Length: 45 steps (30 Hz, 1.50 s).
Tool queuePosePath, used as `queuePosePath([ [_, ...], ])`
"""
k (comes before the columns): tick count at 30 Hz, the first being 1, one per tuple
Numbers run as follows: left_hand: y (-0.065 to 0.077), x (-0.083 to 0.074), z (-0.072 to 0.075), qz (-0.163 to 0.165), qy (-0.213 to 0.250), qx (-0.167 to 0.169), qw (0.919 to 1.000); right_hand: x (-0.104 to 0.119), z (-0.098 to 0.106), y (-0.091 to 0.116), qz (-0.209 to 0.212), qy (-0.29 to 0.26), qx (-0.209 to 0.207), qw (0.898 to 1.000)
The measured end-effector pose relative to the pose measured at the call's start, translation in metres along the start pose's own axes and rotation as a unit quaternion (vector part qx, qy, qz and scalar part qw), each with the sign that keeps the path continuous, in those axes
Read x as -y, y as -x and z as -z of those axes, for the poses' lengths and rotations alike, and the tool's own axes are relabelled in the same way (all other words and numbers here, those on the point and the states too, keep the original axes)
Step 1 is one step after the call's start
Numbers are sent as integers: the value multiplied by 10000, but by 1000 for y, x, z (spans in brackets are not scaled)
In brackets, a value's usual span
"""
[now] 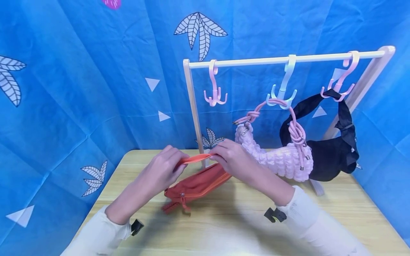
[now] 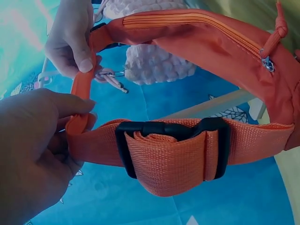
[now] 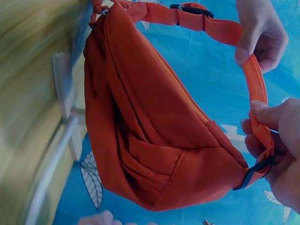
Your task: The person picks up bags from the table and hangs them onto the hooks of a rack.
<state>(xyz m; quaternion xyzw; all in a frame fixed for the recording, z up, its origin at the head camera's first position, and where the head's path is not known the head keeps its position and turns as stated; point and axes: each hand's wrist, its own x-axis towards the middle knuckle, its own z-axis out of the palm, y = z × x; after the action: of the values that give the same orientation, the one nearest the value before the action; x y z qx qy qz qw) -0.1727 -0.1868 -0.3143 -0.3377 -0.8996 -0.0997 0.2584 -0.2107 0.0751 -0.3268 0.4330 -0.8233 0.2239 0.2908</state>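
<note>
An orange-red waist bag (image 1: pixel 200 183) hangs by its webbing strap (image 1: pixel 196 158) between both hands, above the wooden table. My left hand (image 1: pixel 166 165) pinches the strap on one side, thumb on top. On the other side my right hand (image 1: pixel 235 158) grips the same strap, which runs nearly level between them. In the left wrist view a black buckle (image 2: pixel 173 131) with folded webbing sits on the strap beside the left hand. A black strap slider (image 3: pixel 255 172) shows close to the right hand in the right wrist view. The bag's zipper (image 2: pixel 267 63) carries an orange cord pull.
Behind the hands stands a rack with a white rail (image 1: pixel 250 61). A pink hook (image 1: pixel 215 87) hangs at its left. A pale blue hook (image 1: pixel 283 85) holds a pinkish-white puffy bag (image 1: pixel 282 161); the right pink hook (image 1: pixel 342 80) holds a black bag (image 1: pixel 330 156). Blue cloth (image 1: pixel 96 71) surrounds the table (image 1: pixel 205 231).
</note>
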Motion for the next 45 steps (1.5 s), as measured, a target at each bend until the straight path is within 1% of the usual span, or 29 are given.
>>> queuePosePath([
  [5,-11,2,2,-97,219,-40,9997,-6,11,-2,27,30,135,9999],
  [13,-26,5,5,-276,341,-18,9990,-14,24,-4,128,588,303,9977],
  [21,-43,2,11,-275,473,15,9985,-22,40,-9,151,737,373,9965],
  [27,-52,0,14,-328,430,79,9985,-25,50,-10,-58,685,476,9965],
  [29,-55,-1,15,-336,393,59,9986,-26,53,-11,-101,598,440,9972],
  [35,-65,-4,21,-331,276,31,9991,-31,65,-16,-38,516,249,9983],
  [38,-70,-4,24,-429,198,-27,9989,-33,71,-17,-83,522,187,9984],
  [42,-75,-3,25,-590,56,-136,9981,-36,77,-19,-242,551,216,9980],
  [45,-77,-3,27,-651,-72,-119,9978,-38,79,-19,-371,535,242,9976],
])
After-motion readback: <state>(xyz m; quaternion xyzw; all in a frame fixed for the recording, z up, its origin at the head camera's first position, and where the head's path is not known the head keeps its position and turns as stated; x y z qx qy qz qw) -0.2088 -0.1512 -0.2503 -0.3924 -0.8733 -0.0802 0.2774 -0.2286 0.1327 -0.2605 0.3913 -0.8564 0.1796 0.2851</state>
